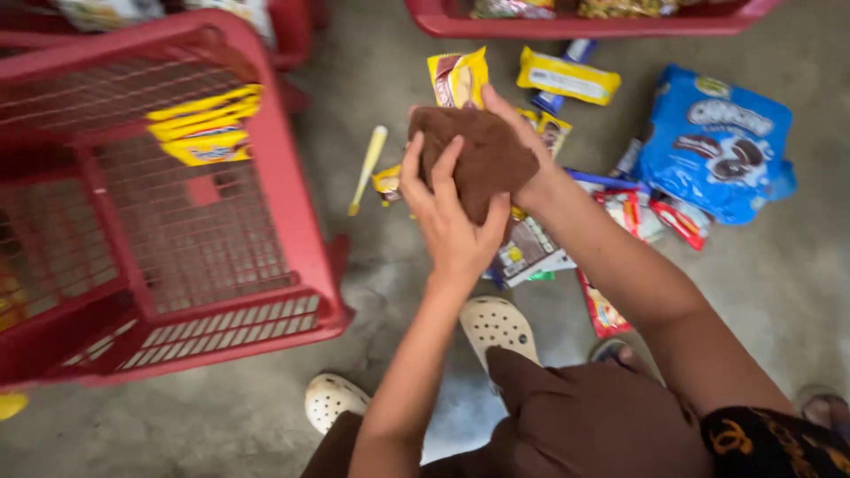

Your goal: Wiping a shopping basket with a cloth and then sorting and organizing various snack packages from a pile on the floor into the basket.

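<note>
Our left hand (453,221) and right hand (518,142) both clutch a brown cloth (478,155), fingers curled round it, held above the concrete floor (372,265). Snack packets (567,78) lie scattered beneath; red basket (159,195) at left.

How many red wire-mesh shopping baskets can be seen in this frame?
3. One large red wire-mesh basket lies tipped at left; another's corner shows behind it, top left; a third's rim runs along the top edge. More may lie outside the frame.
</note>
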